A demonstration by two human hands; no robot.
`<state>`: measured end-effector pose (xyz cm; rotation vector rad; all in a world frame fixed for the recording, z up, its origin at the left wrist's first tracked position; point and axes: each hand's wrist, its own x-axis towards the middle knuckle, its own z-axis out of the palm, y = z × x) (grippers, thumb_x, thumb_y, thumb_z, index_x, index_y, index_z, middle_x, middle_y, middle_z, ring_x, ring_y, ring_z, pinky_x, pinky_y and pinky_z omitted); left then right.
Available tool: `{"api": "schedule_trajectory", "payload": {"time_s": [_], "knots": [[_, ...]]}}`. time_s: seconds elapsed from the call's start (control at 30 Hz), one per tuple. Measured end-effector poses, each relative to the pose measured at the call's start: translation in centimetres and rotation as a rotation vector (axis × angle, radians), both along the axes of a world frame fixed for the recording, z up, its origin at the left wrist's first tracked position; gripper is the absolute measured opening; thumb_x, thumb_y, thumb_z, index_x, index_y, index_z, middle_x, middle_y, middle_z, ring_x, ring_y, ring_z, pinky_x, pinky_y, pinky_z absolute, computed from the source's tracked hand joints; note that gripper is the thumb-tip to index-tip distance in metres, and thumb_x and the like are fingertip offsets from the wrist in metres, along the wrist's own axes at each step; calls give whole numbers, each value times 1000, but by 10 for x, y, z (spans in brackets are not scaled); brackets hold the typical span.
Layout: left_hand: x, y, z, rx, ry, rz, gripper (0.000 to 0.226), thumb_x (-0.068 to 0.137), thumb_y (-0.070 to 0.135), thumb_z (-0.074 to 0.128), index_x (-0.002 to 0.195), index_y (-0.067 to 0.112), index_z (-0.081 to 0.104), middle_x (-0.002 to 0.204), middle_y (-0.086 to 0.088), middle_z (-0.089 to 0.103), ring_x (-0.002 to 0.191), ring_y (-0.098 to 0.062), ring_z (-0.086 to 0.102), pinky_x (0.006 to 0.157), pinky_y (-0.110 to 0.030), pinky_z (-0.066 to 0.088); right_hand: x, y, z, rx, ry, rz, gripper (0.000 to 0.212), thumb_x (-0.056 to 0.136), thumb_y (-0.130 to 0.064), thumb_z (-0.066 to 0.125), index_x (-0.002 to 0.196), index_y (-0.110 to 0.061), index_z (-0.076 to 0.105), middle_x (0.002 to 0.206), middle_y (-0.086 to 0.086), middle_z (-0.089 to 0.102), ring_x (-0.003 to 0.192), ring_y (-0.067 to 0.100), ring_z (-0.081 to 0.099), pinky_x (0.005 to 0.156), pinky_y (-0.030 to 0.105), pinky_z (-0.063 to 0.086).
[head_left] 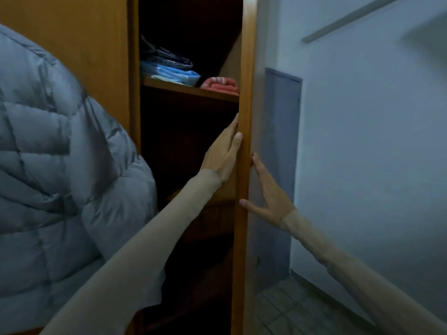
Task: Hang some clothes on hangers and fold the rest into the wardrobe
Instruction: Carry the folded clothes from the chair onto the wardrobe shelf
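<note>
Both hands lie flat-fingered on the wardrobe door (244, 165), left hand (223, 154) inside, right hand (267, 197) outside; swung shut, its edge could pinch the left fingers (235, 131).

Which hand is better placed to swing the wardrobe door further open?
Probably the left hand: its straight fingers lie on the inner side of the door edge, so it can push outward. The right hand lies flat on the outer face, which suits closing instead.

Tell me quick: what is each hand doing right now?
Left hand: open, straight fingers flat against the inner side of the wardrobe door.
Right hand: open, fingers spread on the door's outer face.
</note>
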<state>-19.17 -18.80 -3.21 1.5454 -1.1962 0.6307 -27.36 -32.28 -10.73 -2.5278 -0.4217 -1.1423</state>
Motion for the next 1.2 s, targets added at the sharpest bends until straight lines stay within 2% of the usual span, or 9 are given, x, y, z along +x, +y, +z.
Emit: {"api": "schedule_trajectory", "payload": {"time_s": [0.1,0.27,0.4,0.5,0.57,0.67,0.77,0.93,1.2], "knots": [[-25,-38,0,-1,-20,-68,57,99,45,30,150,30,13,152,2,31,136,-13,34,113,-38,31,-30,-28,0,46,13,-24,94,84,-49,56,151,-16,-1,159,-3,4,144,4,9,117,20,13],[-53,-91,0,31,-104,-76,54,101,41,29,150,29,11,152,-1,29,136,-15,34,106,-29,30,-71,-67,-1,120,17,-139,77,86,-40,54,147,-24,10,148,-10,26,130,-6,26,103,2,20],[-67,-134,0,92,-138,-98,52,101,43,24,150,31,10,155,-1,23,140,-19,27,110,-34,28,-96,-97,-2,207,-6,-224,67,92,-32,54,145,-26,14,142,-15,31,126,-5,32,102,4,25],[-76,-163,-3,162,-132,-97,53,99,47,20,149,35,9,157,1,17,143,-21,20,115,-44,24,-113,-117,-3,251,-6,-328,61,94,-24,53,146,-19,21,133,-13,37,124,6,39,104,18,32],[-83,-179,-4,228,-121,-95,51,101,44,20,149,36,7,158,3,12,145,-21,15,115,-44,21,-123,-130,-3,291,0,-399,56,96,-21,51,146,-17,25,135,-7,45,125,15,44,102,23,34],[-96,-196,-6,280,-118,-77,51,102,38,21,150,34,5,159,4,6,145,-22,14,114,-41,21,-134,-144,-3,298,42,-487,52,96,-16,49,144,-20,28,131,-6,50,121,17,50,102,28,39],[-100,-200,-10,272,-114,-27,51,103,32,23,150,33,1,159,5,1,144,-22,15,113,-39,21,-136,-150,-7,252,112,-535,57,97,-17,47,147,-23,20,136,0,50,119,18,52,98,25,40],[-92,-191,-10,344,-101,-68,51,104,27,23,149,37,0,159,8,-1,144,-21,17,110,-36,28,-130,-150,-14,261,117,-586,72,94,-14,48,151,-20,5,146,4,39,125,23,47,101,33,40],[-90,-177,-27,508,-44,-97,50,104,29,23,149,37,5,158,6,8,145,-20,14,117,-44,19,-140,-130,-18,291,183,-673,69,95,-15,50,151,-21,11,145,2,41,127,22,48,102,34,40]]}}
